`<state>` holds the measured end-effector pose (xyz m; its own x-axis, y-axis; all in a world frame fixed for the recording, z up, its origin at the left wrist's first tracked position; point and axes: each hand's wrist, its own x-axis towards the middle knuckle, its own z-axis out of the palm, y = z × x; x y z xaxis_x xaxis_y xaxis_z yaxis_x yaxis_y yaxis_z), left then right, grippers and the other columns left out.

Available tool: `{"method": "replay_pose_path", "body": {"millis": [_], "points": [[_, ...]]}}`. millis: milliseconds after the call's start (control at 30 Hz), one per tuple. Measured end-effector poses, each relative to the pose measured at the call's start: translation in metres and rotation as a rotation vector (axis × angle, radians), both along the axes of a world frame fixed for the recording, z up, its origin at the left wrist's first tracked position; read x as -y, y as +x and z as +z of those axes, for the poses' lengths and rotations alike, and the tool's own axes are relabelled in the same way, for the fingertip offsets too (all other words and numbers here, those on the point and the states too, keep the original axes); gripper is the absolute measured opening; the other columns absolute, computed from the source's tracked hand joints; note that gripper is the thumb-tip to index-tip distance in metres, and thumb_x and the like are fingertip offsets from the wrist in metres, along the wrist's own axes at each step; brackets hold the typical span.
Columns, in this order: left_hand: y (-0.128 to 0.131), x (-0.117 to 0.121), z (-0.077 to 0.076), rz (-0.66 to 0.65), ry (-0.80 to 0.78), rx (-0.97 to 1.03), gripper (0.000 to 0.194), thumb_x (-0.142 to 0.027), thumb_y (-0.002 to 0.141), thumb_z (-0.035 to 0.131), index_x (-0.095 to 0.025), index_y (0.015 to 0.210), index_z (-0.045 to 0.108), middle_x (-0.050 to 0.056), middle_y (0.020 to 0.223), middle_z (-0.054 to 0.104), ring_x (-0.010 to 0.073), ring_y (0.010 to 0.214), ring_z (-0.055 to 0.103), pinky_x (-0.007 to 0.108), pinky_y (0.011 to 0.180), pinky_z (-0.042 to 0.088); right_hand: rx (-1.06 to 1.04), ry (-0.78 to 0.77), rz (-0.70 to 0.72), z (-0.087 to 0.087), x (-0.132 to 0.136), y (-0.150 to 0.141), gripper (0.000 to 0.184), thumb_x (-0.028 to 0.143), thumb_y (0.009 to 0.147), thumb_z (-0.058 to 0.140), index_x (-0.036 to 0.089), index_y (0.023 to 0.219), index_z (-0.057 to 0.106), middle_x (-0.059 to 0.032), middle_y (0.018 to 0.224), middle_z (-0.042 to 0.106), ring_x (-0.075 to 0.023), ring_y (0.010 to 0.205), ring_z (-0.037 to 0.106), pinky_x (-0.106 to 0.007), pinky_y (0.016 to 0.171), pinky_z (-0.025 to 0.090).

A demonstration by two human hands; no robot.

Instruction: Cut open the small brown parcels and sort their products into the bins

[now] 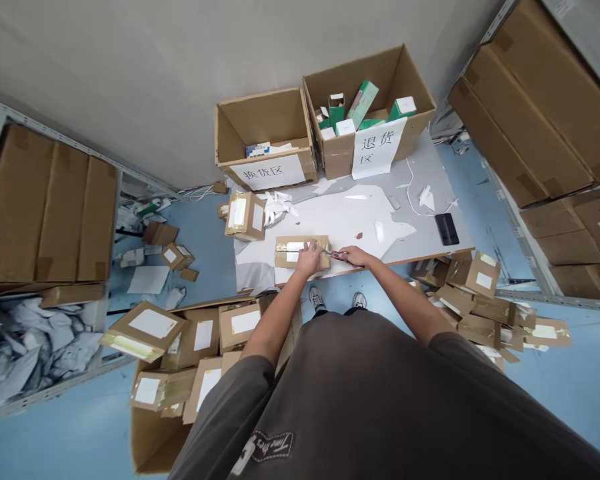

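Observation:
A small taped cardboard box (283, 256) with a white label lies near the front edge of the table. My left hand (307, 258) grips it from above, fingers bent over its top and covering part of the label. At the box's right end, my right hand (356, 256) is closed around scissors (336, 255) with red and black parts. Their tips point left and reach the taped end; whether they are in the tape is too small to tell.
A labelled box (253, 220) stands left on the table (325, 213), beside torn white paper (279, 207). Behind are two large open cartons (225, 163) (337, 165). A phone (447, 229) lies right. Parcels (153, 323) fill a carton at left; others (485, 307) are piled right.

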<state>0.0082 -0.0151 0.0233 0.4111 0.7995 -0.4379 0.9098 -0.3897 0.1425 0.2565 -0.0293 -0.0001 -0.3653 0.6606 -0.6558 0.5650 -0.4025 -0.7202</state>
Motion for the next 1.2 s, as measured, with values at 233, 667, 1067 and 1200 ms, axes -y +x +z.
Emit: {"method": "replay_pose_path", "body": {"millis": [233,667,1067,1200], "points": [[-0.004,-0.003,-0.001,-0.021,0.012,0.005,0.076,-0.044,0.075,0.096,-0.027,0.142,0.063,0.015,0.166,0.042,0.0431,0.153,0.041,0.053,0.114,0.049,-0.053,-0.028,0.009,-0.004,0.011,-0.005,0.029,0.049,0.102,0.062,0.022,0.106,0.071,0.0063,0.055,0.054,-0.0126,0.041,0.047,-0.023,0.046,0.037],[-0.028,-0.031,0.007,0.022,0.076,0.078,0.047,-0.028,0.101,0.065,-0.027,0.148,0.059,0.011,0.157,0.057,0.0314,0.141,0.053,0.044,0.112,0.047,-0.149,0.145,-0.448,0.005,0.041,0.033,0.054,0.079,0.094,0.058,0.025,0.097,0.06,0.0047,0.064,0.06,-0.0142,0.048,0.053,-0.025,0.05,0.044],[-0.001,-0.053,-0.002,-0.139,0.055,-0.016,0.063,-0.027,0.092,0.074,-0.014,0.15,0.053,0.023,0.141,0.058,0.0379,0.13,0.056,0.047,0.108,0.046,0.057,0.382,-0.381,0.005,0.053,-0.013,0.043,0.067,0.094,0.061,0.027,0.109,0.065,0.0014,0.076,0.067,-0.0211,0.074,0.062,-0.029,0.069,0.045],[-0.003,-0.049,0.0,-0.17,0.062,0.025,0.06,-0.025,0.097,0.058,-0.007,0.154,0.05,0.027,0.141,0.059,0.0404,0.131,0.055,0.053,0.111,0.044,0.296,0.454,-0.13,0.003,0.056,-0.014,0.028,0.048,0.102,0.061,0.026,0.118,0.069,-0.0043,0.099,0.076,-0.0239,0.091,0.067,-0.029,0.075,0.044]]}}
